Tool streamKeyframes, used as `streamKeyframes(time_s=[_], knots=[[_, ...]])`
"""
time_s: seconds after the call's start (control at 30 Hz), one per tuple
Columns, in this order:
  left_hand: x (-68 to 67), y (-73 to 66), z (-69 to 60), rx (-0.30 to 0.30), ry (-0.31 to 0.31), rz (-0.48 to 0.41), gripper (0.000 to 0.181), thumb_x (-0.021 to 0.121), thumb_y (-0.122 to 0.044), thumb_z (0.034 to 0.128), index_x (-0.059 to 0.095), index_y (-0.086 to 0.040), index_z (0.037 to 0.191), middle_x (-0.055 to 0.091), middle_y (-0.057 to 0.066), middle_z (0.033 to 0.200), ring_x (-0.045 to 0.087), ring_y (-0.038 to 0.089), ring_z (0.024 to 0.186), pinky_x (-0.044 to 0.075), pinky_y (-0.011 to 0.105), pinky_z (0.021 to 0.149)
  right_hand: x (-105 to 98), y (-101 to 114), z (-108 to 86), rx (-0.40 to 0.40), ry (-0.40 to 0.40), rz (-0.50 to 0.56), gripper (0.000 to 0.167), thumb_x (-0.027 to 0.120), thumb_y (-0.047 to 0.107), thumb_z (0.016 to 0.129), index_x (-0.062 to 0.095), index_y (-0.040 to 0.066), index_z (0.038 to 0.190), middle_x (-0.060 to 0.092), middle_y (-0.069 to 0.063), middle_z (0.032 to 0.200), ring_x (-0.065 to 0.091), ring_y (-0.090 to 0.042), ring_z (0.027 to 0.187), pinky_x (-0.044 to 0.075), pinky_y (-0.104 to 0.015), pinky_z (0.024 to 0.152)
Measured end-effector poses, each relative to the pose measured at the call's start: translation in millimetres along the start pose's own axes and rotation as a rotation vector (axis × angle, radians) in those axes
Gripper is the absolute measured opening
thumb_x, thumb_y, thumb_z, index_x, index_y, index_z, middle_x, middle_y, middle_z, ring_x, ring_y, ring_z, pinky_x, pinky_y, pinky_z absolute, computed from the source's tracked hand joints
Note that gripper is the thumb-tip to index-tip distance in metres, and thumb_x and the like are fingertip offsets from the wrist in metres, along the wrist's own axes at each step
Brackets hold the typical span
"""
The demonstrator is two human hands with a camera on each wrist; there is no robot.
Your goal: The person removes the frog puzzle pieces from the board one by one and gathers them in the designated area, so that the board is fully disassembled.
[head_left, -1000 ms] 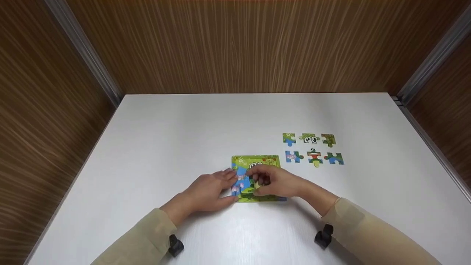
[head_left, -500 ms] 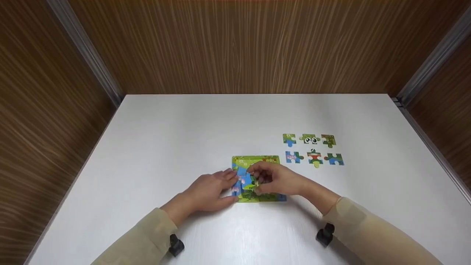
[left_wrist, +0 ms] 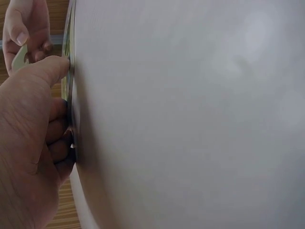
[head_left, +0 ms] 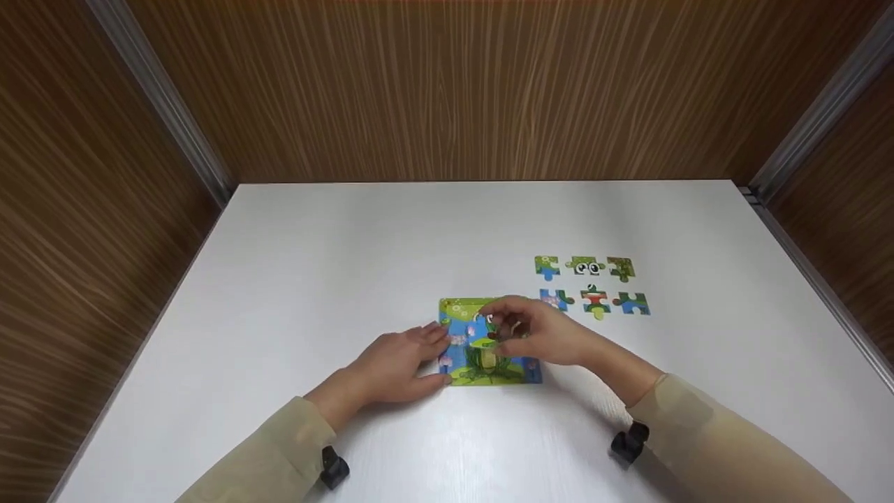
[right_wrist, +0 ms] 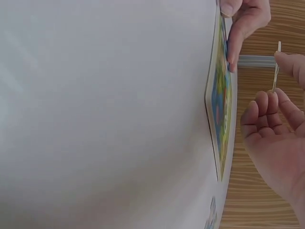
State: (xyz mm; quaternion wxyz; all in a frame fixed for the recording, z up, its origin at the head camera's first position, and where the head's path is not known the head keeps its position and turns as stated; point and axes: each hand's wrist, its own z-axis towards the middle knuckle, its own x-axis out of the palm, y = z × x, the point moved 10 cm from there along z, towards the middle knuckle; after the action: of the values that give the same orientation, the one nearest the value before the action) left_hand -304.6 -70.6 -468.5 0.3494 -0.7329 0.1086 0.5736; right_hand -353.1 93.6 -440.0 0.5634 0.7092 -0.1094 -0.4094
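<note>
A small square frog jigsaw puzzle board [head_left: 487, 381] lies flat on the white table. My left hand [head_left: 400, 363] rests along its left edge, the fingers fairly straight and the thumb at the near left corner. Above the board, my right hand [head_left: 541, 332] pinches a jigsaw piece [head_left: 480, 331], blue and green on its face, between thumb and fingers. From the right wrist view the piece [right_wrist: 276, 71] is seen edge-on, lifted clear of the board. The right hand hides the board's upper right part.
To the right of the board several loose jigsaw pieces [head_left: 595, 302] lie in two rows, among them one with a pair of eyes [head_left: 585, 267]. Brown wood-grain panels [head_left: 447, 91] rise behind the white table [head_left: 314, 251] and at both sides.
My right hand has lifted the pinched piece off the board and brought it up and slightly to the right. More of the frog picture underneath shows. The left hand has stayed put.
</note>
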Motion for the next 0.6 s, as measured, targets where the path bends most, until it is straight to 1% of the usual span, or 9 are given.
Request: streamKeyframes(time_s=[0.2,0.37,0.5,0.6], knots=[[-1.0,2.1,-2.0,-0.004,-0.015,0.001,0.069,0.054,-0.050,0.1046,0.052,-0.004,0.156,0.045,0.013,0.163,0.041,0.032,0.153,0.041,0.051,0.119,-26.4,-9.2,-15.8,0.017,-0.059,-0.036,0.055,0.082,0.012,0.092,0.064,0.009,0.144,0.063,-0.009,0.117,0.059,-0.028,0.101,0.054,-0.031,0.084],[-2.0,4.2,-2.0,-0.006,-0.016,0.008,0.069,0.055,-0.049,0.1045,0.052,-0.004,0.156,0.045,0.013,0.163,0.041,0.032,0.152,0.041,0.051,0.119,-48.0,-18.6,-29.6,0.044,-0.117,-0.071,0.051,0.081,0.012,0.093,0.065,0.012,0.142,0.063,-0.009,0.117,0.060,-0.028,0.099,0.054,-0.031,0.082],[-1.8,4.7,-1.4,-0.005,-0.016,0.013,0.069,0.055,-0.050,0.1045,0.052,-0.004,0.156,0.045,0.013,0.163,0.042,0.032,0.152,0.042,0.052,0.118,-64.1,-26.4,-41.8,0.055,-0.148,-0.089,0.052,0.080,0.010,0.093,0.063,0.009,0.143,0.063,-0.010,0.120,0.060,-0.028,0.101,0.053,-0.029,0.082],[-1.8,4.8,-1.0,-0.003,-0.016,0.015,0.069,0.055,-0.049,0.1048,0.051,-0.004,0.156,0.044,0.013,0.164,0.041,0.032,0.153,0.041,0.052,0.118,-74.0,-33.7,-49.8,0.075,-0.168,-0.086,0.052,0.081,0.008,0.093,0.063,0.008,0.142,0.063,-0.010,0.121,0.061,-0.028,0.101,0.053,-0.027,0.081]])
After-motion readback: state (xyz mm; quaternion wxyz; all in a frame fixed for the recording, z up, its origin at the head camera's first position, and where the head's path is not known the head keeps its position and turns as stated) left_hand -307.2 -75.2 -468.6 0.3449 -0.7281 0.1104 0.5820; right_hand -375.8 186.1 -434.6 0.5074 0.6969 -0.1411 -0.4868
